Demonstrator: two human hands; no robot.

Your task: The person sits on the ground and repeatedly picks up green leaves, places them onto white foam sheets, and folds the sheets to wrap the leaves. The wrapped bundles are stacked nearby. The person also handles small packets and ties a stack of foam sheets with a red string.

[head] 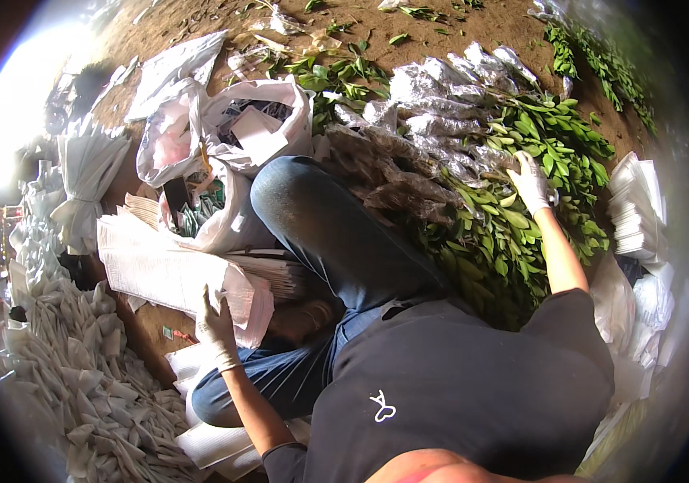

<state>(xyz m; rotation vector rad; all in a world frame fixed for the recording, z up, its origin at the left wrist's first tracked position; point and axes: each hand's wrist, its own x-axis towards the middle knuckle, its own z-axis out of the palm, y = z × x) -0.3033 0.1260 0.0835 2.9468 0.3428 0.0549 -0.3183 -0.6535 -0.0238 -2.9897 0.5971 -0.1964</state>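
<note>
My right hand (530, 181), in a white glove, lies on a row of green leafy cuttings (540, 136). Its fingers touch the stems near the clear plastic wraps (441, 124) around their lower ends; whether they grip one is hard to tell. My left hand (216, 332), gloved too, is at the near edge of a stack of thin white sheets (163, 265), with thumb and fingers apart. Darker, shaded plastic wraps (393, 175) lie beside my raised knee (296, 211).
White sacks with rolled rims stand ahead: one holds cards and packets (260, 130), one green packets (202, 208), one pinkish plastic (169, 142). A large heap of folded white wrapped pieces (79, 374) spreads at left. More white sheets (634, 205) stand at right on brown soil (471, 30).
</note>
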